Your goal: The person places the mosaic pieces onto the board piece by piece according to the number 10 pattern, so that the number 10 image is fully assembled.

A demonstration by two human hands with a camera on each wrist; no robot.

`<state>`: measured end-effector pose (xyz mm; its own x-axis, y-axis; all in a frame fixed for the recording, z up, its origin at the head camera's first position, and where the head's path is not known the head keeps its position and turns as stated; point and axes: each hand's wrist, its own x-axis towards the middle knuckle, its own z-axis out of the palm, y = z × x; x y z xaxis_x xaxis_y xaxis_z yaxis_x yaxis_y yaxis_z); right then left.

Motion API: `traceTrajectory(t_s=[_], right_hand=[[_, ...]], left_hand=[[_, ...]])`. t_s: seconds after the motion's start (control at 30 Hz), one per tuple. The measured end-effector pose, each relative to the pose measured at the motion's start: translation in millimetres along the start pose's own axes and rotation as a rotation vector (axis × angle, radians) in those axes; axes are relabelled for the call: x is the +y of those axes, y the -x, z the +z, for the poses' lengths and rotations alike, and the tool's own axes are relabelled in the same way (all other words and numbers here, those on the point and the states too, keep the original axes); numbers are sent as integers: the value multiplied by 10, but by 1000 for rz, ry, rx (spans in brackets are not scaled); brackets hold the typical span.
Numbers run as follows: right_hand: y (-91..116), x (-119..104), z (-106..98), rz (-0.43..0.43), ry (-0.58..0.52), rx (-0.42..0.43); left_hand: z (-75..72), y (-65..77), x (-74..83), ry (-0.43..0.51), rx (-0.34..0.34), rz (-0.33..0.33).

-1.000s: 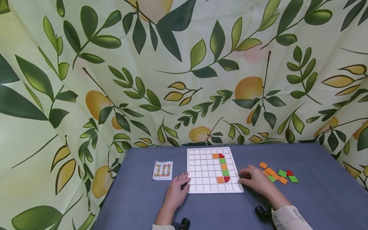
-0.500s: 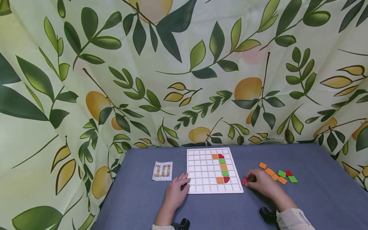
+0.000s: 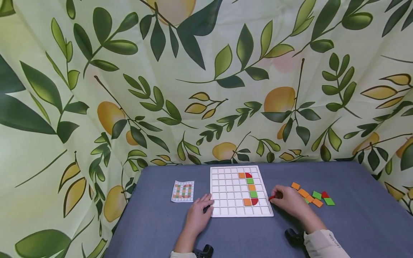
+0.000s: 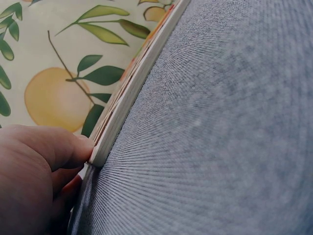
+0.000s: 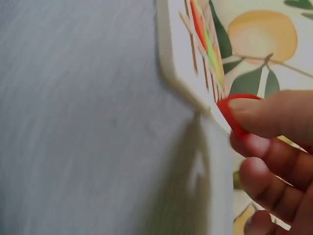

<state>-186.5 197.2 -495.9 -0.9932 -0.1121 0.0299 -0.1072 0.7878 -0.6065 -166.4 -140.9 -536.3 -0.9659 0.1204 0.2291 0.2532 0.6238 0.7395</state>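
A white gridded board lies on the table, bearing a column of red, green and orange tiles toward its right side. My left hand rests at the board's left edge with fingers extended; in the left wrist view its thumb touches the board's corner. Just off the right edge, my right hand pinches a small red tile between thumb and fingertips. The tile is tilted and partly covered by the thumb in the right wrist view. From the head, only a sliver of it shows.
To the right of my right hand lie several loose tiles, among them an orange tile, a green tile and a red tile. A printed pattern card lies left of the board. A leaf-patterned cloth hangs behind the table.
Half a second ago my right hand was a little farther right, with the red tile plainly showing in its fingers. It has since moved left to the board's edge. The left hand stays put.
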Motion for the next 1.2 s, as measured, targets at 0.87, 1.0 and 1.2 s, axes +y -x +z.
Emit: traceTrajectory(t_s=[0.87, 1.0, 1.2], right_hand=[[-281, -697, 643, -310, 29, -41], [-282, -682, 662, -350, 41, -19], [-284, -673, 693, -382, 56, -19]], left_hand=[[-3, -1, 2, -10, -5, 9], [-6, 2, 3, -4, -4, 14], [-8, 4, -5, 5, 2, 22]])
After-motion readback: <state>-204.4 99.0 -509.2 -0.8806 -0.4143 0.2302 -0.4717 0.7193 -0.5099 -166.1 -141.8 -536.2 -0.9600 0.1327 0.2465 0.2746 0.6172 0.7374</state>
